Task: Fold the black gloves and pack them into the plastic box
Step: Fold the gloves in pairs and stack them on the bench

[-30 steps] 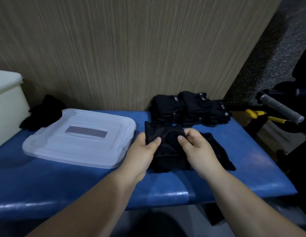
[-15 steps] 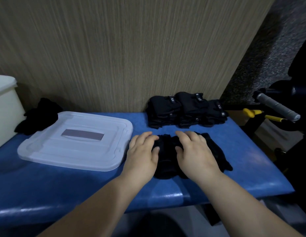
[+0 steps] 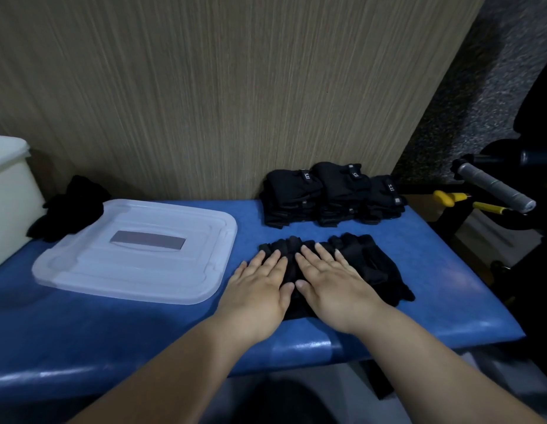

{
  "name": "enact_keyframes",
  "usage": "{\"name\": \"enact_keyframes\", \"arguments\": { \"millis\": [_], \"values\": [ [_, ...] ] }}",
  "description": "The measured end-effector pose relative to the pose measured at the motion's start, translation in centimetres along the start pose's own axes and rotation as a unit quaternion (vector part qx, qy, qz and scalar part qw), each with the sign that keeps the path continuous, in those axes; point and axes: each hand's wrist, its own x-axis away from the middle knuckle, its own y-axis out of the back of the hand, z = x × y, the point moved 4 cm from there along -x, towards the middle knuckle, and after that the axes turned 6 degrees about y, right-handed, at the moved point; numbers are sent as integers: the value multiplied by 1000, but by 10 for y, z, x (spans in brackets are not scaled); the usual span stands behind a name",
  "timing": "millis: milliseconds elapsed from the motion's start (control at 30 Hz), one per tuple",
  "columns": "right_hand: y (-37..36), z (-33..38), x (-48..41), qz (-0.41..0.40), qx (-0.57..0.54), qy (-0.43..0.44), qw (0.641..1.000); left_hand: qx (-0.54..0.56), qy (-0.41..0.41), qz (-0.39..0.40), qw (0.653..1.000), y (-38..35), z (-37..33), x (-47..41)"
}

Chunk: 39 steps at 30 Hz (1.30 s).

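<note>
Lying flat on the blue padded bench (image 3: pixel 128 332), right of centre and near its front edge: black gloves (image 3: pixel 357 264), seemingly two overlapping, though the dark cloth hides the seams. Left hand (image 3: pixel 258 289): palm down on the gloves' left part, grip apart, fingers straight and pressing the cloth, the little finger reaching onto the bench. Right hand (image 3: pixel 330 284): palm down just beside the left, thumbs nearly touching, grip likewise apart, fingers flat on the middle of the gloves; the gloves' right part lies uncovered. Behind, close to the wall: folded gloves (image 3: pixel 330 194) in three low stacks side by side, small tags on top, apart from the pressed gloves. Left of the hands: translucent lid (image 3: pixel 137 255), flat on the bench, grey label at its centre, just beside the left hand without touching. Far left edge: pale plastic box (image 3: pixel 9 194), only partly in view. Between box and wall, behind the lid: loose heap of dark cloth (image 3: pixel 70 206). Backdrop: wood-grain wall panel (image 3: pixel 204 87). Off the bench's right end: grey-wrapped handle (image 3: pixel 495 189) and yellow-handled tool (image 3: pixel 449 198).
</note>
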Motion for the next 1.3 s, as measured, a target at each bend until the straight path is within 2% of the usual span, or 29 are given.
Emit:
{"name": "enact_keyframes", "arguments": {
  "millis": [200, 333, 433, 500, 567, 667, 767, 1000, 1300],
  "values": [
    [6, 1, 2, -17, -25, 12, 999, -3, 2, -3, 1000, 0, 0, 2],
    [34, -15, 8, -177, -90, 8, 980, 9, 0, -7, 1000, 0, 1, 3],
    [51, -57, 19, -256, -135, -110, 951, 15, 0, -7, 1000, 0, 1, 3],
    [54, -85, 30, -235, -159, -206, 936, 16, 0, -7, 1000, 0, 1, 3],
    [53, -104, 40, -175, -189, -282, 924, 16, 1, -6, 1000, 0, 0, 3],
    [50, -112, 48, -104, -219, -321, 915, 18, 3, -4, 1000, 1, -2, 3],
    [48, -108, 50, -65, -241, -327, 912, 20, 4, -2, 1000, 1, -4, 3],
    [40, -109, 42, -77, -328, -317, 887, 28, 3, -10, 1000, 1, -5, 3],
    [52, -93, 33, -146, -473, -234, 837, 73, 4, -24, 997, 1, -2, 1]
  ]
}}
